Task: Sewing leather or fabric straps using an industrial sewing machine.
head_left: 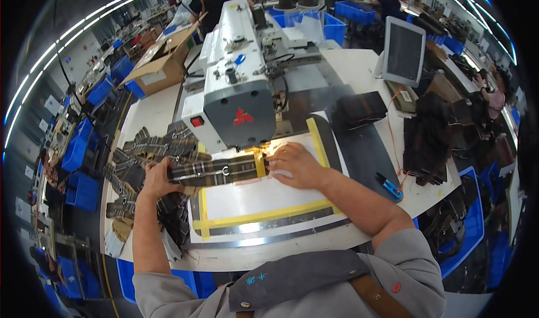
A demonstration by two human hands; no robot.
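A brown-and-black plaid fabric band (210,172) with a small metal ring stretches across the white work plate (252,203) under the head of a sewing machine (238,107). My left hand (160,179) grips the band's left end. My right hand (297,165) rests at its right end beside the yellow presser part (259,163), fingers apart and fingertips down; what lies under them is partly hidden. More plaid bands (132,175) with metal fittings lie heaped beside and behind my left hand.
Blue-handled thread snips (388,186) lie right of the plate, near an orange cord. Dark folded fabric pieces (359,109) and a larger dark stack (429,141) sit at the right. A monitor (402,51) stands behind them. An open cardboard box (160,74) is at the far left.
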